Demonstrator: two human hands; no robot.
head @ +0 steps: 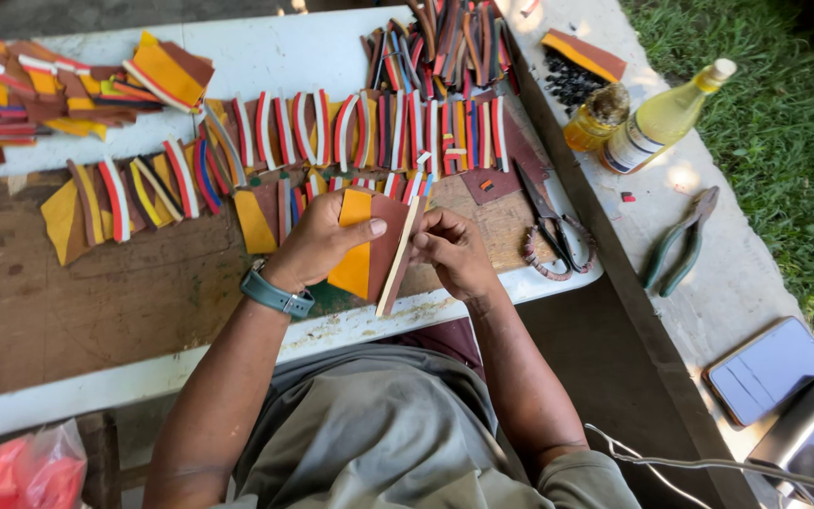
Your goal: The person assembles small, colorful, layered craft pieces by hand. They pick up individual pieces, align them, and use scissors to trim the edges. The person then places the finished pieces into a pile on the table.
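One orange-and-brown leather piece (362,247) – flat, two-toned – gripped by the left hand (317,243) above the surface (96,302); right hand (452,251) fingers pinch one pale strip (399,254) against its edge. Nearby: one scissors (550,226), two bottles (657,118).

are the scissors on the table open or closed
Closed. The scissors lie flat on the table right of the hands, blades together in one point.

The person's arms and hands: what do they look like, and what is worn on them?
Both forearms are bare from wrist to elbow. The left hand has a teal watch with a broad strap around its wrist. The right hand wears nothing visible. Short grey-olive shirt sleeves end near the elbows.
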